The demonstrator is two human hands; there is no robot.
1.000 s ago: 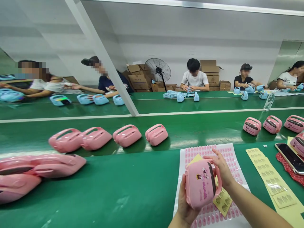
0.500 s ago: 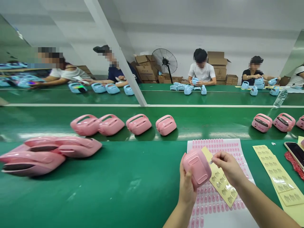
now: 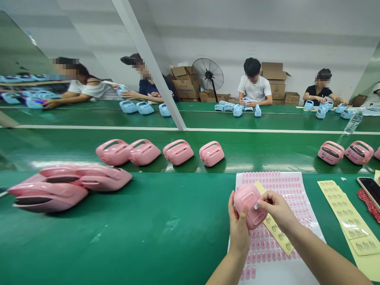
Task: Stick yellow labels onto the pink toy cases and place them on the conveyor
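Note:
My left hand (image 3: 240,231) is wrapped round a pink plastic case (image 3: 246,194) with rounded corners, its ridged face tilted up. At that face, the thumb and forefinger of my right hand (image 3: 277,209) pinch a small whitish sticker (image 3: 256,206); whether it touches the case I cannot tell. Below both hands lies a white sheet (image 3: 308,221) with rows of pink oval stickers (image 3: 267,246). Across it slants a yellow strip of printed labels (image 3: 280,237), partly hidden by the case and my right hand.
Pink handled cases (image 3: 181,153) stand in a row beyond, and more lie piled (image 3: 53,194) at left. Yellow label sheets (image 3: 341,206) and a phone (image 3: 369,190) are at right. Across the bench, several people handle blue cases (image 3: 145,108) near a slanted post (image 3: 151,67) and water bottle (image 3: 353,122).
My right hand has moved slightly left, bringing the small sticker from beside the pink case to over its face. The view has shifted a little. Across the bench, a blue case has been lifted.

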